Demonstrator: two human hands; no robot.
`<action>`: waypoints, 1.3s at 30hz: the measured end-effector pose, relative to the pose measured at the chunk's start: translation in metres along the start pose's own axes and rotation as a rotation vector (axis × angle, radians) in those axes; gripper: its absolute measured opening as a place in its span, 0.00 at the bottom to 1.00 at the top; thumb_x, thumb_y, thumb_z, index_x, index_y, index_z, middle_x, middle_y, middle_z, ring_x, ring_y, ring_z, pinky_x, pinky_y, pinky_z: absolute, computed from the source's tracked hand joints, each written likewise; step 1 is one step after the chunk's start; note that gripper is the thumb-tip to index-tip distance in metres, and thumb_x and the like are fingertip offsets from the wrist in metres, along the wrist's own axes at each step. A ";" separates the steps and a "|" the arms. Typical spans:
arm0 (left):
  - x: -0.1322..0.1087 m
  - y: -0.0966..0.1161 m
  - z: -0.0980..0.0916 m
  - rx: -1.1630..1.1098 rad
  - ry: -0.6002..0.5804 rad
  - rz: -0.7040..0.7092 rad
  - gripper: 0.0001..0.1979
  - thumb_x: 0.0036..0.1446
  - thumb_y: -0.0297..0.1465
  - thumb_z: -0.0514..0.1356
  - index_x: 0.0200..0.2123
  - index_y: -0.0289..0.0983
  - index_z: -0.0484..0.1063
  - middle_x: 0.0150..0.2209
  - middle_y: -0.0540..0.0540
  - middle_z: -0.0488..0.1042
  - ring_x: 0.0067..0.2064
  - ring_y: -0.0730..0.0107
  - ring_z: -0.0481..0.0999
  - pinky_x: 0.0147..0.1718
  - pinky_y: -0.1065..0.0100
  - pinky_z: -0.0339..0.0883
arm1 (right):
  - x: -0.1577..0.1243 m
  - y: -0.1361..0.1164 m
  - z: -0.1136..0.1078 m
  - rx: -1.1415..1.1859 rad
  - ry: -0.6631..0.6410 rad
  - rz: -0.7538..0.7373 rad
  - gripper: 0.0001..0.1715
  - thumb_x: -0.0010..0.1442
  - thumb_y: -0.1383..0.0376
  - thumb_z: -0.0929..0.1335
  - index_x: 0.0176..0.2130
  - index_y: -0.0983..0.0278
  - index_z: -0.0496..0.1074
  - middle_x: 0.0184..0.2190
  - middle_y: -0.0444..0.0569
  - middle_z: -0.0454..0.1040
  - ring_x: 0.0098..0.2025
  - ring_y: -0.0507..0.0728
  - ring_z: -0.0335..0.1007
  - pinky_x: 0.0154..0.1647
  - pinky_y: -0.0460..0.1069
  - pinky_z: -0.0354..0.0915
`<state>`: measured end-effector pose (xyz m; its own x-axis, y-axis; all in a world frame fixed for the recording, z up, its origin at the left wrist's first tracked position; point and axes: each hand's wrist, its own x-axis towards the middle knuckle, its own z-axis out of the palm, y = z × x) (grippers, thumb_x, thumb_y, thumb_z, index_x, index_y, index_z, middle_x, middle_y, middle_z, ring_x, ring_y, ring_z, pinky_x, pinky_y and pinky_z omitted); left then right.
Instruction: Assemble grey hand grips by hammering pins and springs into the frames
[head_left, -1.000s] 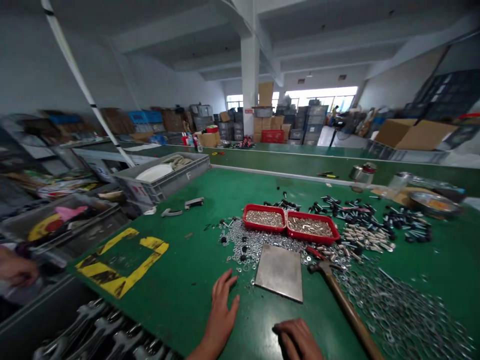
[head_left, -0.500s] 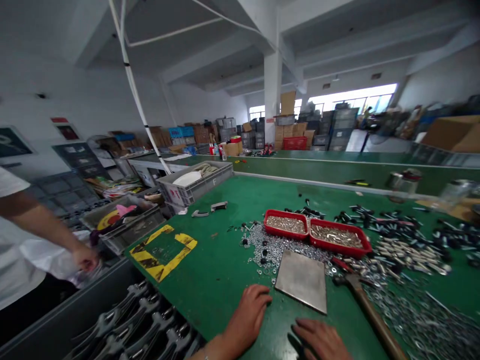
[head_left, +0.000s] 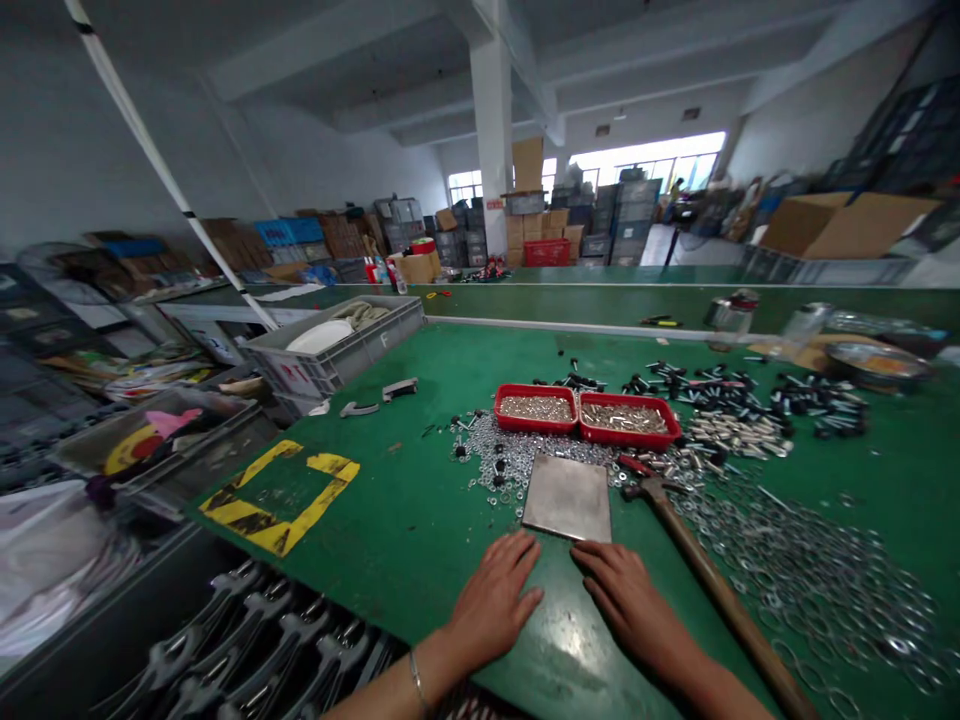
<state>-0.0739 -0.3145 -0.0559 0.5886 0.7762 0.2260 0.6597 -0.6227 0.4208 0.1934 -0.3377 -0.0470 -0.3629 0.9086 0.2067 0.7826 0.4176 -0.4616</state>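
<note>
My left hand [head_left: 499, 597] lies palm down on the green table [head_left: 420, 540], fingers stretched out and nothing in them. Opposite it, my right hand [head_left: 626, 598] rests with its fingers extended, also holding nothing. Just beyond both hands sits a square metal plate [head_left: 568, 498]; the right fingertips are close to its near edge, and I cannot tell if they touch. A hammer [head_left: 712, 575] with a wooden handle lies to the right of my right hand. Behind the plate stand two red trays, one with tiny metal parts [head_left: 535, 408] and one with small pins [head_left: 626, 418].
Loose nuts [head_left: 487, 450], washers [head_left: 825, 580], metal sleeves [head_left: 739, 432] and black-headed bolts [head_left: 817, 400] spread around the trays. Yellow-black tape [head_left: 322, 505] marks the table's left side. Two grey handle-like parts lie near a grey crate [head_left: 360, 350]. A bin of metal-and-black parts [head_left: 255, 640] stands lower left.
My view has swung to the right, and the co-worker at the left has gone out of it. My right hand has moved up and forward, now flat near the plate; my left fingers have straightened.
</note>
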 end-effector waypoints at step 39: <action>0.113 -0.057 -0.047 0.216 -0.144 -0.201 0.08 0.60 0.24 0.57 0.32 0.32 0.76 0.37 0.34 0.77 0.44 0.53 0.76 0.48 0.54 0.65 | -0.014 -0.064 0.038 0.180 0.066 -0.064 0.17 0.67 0.69 0.62 0.52 0.56 0.69 0.48 0.50 0.74 0.49 0.57 0.71 0.50 0.54 0.70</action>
<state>-0.0665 -0.1865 -0.0129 0.4864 0.8734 0.0248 0.8442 -0.4771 0.2444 0.1294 -0.3777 -0.0530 -0.3702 0.8811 0.2943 0.6540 0.4721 -0.5910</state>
